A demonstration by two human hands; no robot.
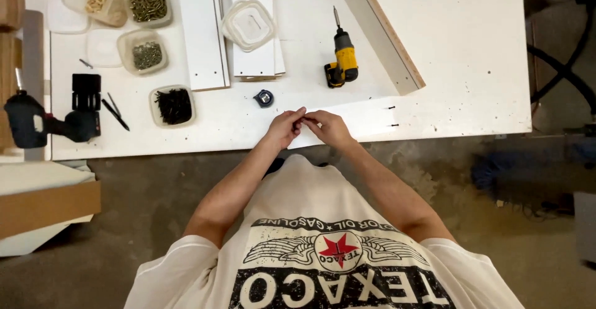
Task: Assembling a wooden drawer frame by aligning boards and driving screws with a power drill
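My left hand [284, 128] and my right hand [329, 126] meet fingertip to fingertip at the near edge of the white worktable [459, 48]. Between the pinched fingers is a small dark part [301, 121], too small to identify. Both hands hover over a white panel [366, 118] that lies along the table's front edge. Two black screws [392, 116] stick out of that panel to the right of my right hand. A small round tape measure [264, 98] lies just beyond my left hand. A yellow and black cordless driver [342, 62] lies farther back.
Left of the hands stand open tubs of black screws [173, 105], grey screws [145, 54], brass screws [148, 4] and wooden dowels [97, 0]. A black drill [37, 123] lies at the left edge. White panels [202, 33], a lidded tub [248, 23] and a long board [380, 33] lie at the back.
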